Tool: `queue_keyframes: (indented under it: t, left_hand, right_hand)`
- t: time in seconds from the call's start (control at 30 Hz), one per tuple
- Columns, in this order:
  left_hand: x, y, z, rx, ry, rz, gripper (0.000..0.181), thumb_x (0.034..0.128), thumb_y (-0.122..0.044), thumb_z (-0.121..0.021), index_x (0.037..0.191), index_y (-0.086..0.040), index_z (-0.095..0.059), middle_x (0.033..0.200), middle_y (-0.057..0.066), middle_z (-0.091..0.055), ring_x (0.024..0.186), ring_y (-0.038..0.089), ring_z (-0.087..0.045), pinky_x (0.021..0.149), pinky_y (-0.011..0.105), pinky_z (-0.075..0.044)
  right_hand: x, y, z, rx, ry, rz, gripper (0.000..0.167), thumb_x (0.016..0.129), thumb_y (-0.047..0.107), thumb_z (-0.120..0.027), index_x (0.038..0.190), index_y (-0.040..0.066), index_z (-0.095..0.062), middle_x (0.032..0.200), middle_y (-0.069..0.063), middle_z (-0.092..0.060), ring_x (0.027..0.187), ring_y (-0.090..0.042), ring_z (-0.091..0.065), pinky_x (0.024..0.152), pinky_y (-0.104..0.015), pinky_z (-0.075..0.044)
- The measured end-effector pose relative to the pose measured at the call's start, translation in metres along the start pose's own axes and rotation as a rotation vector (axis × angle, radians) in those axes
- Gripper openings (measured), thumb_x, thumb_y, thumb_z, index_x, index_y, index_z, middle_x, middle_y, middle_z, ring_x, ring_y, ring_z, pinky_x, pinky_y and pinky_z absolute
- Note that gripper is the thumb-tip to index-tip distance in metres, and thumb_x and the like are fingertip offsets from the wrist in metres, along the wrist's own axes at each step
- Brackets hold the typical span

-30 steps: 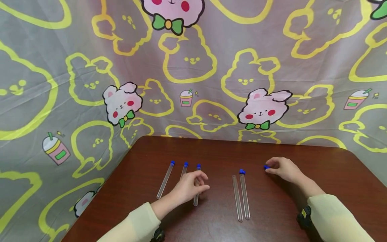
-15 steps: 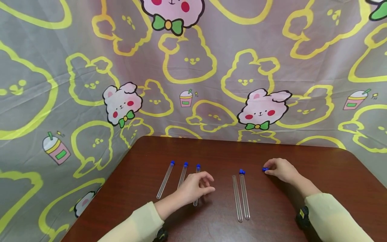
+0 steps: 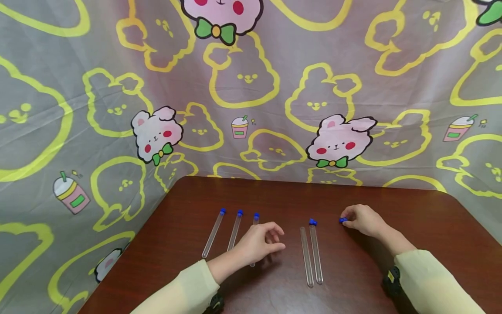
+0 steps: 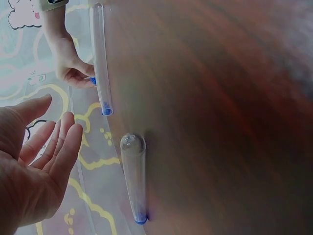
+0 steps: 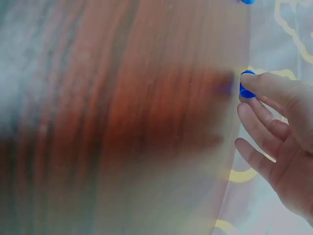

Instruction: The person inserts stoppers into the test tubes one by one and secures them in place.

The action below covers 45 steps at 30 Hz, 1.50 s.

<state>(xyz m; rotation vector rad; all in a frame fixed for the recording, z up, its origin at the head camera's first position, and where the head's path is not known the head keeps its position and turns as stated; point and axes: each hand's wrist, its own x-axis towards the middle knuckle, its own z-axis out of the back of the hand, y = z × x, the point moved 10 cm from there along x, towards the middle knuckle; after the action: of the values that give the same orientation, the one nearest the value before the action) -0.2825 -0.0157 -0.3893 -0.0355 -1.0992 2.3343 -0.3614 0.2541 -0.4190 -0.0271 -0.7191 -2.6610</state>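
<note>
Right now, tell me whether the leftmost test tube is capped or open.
Capped: the leftmost test tube has a blue cap on its far end.

At the bottom, the table [image 3: 274, 198] looks like shiny wood. The clear tubes [image 3: 316, 257] look smooth, the caps [image 3: 313, 222] plastic. Up top, the curtain [image 3: 270, 87] is wrinkly cloth.

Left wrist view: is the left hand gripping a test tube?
No, the left hand holds nothing between its spread thumb and fingers, and the nearer test tube lies apart from it on the table.
</note>
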Motion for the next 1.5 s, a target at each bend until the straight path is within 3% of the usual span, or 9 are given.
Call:
queue_keyframes:
  t: [0.2, 0.53, 0.7, 0.83, 1.23, 1.5]
  left_hand:
    - [0.003, -0.005, -0.002, 0.0, 0.004, 0.0, 0.021, 0.0837, -0.016, -0.078, 0.1, -0.009, -0.067, 0.076, -0.014, -0.06, 0.062, 0.002, -0.055, 0.056, 0.02, -0.045]
    - [0.009, -0.008, -0.013, 0.047, 0.028, -0.01, 0.022, 0.0829, -0.02, -0.079, 0.1, -0.011, -0.068, 0.081, -0.01, -0.063, 0.065, -0.001, -0.054, 0.057, 0.019, -0.044]
    - [0.013, -0.01, -0.02, 0.1, 0.056, -0.034, 0.023, 0.0821, -0.023, -0.08, 0.099, -0.013, -0.068, 0.081, -0.011, -0.064, 0.066, -0.003, -0.054, 0.059, 0.017, -0.043]
    - [0.015, -0.009, -0.022, 0.118, 0.064, -0.037, 0.023, 0.0818, -0.025, -0.08, 0.098, -0.013, -0.068, 0.08, -0.011, -0.064, 0.064, -0.005, -0.053, 0.059, 0.017, -0.043]
    - [0.019, -0.01, -0.032, 0.176, 0.087, -0.027, 0.021, 0.0817, -0.029, -0.08, 0.094, -0.017, -0.068, 0.078, -0.016, -0.062, 0.064, -0.006, -0.052, 0.059, 0.016, -0.042]
    - [0.027, -0.006, -0.034, 0.19, 0.047, -0.02, 0.021, 0.0807, -0.035, -0.08, 0.09, -0.021, -0.067, 0.077, -0.018, -0.061, 0.066, -0.006, -0.051, 0.06, 0.017, -0.041]
  right_hand:
    - [-0.003, 0.011, 0.01, 0.004, -0.014, -0.007, 0.012, 0.082, 0.009, -0.077, 0.091, 0.007, -0.069, 0.084, 0.001, -0.066, 0.074, -0.017, -0.058, 0.065, -0.036, -0.049]
    - [-0.015, 0.035, 0.022, 0.02, -0.027, 0.069, 0.014, 0.084, 0.008, -0.075, 0.096, 0.009, -0.07, 0.089, 0.002, -0.067, 0.084, -0.02, -0.061, 0.079, -0.046, -0.052]
    - [-0.025, 0.043, 0.022, 0.035, -0.003, 0.079, 0.014, 0.085, 0.01, -0.075, 0.097, 0.011, -0.069, 0.088, 0.006, -0.066, 0.082, -0.015, -0.061, 0.075, -0.038, -0.054]
    - [-0.032, 0.049, 0.025, 0.041, -0.028, 0.1, 0.015, 0.084, 0.01, -0.075, 0.098, 0.013, -0.069, 0.087, 0.009, -0.065, 0.082, -0.012, -0.06, 0.074, -0.033, -0.053]
    - [-0.047, 0.061, 0.034, 0.079, -0.104, 0.138, 0.018, 0.084, 0.009, -0.076, 0.1, 0.013, -0.071, 0.09, 0.012, -0.067, 0.085, -0.008, -0.062, 0.075, -0.032, -0.054]
    - [-0.05, 0.068, 0.035, 0.099, -0.121, 0.153, 0.019, 0.083, 0.007, -0.076, 0.1, 0.013, -0.071, 0.09, 0.013, -0.067, 0.084, -0.007, -0.063, 0.074, -0.03, -0.054]
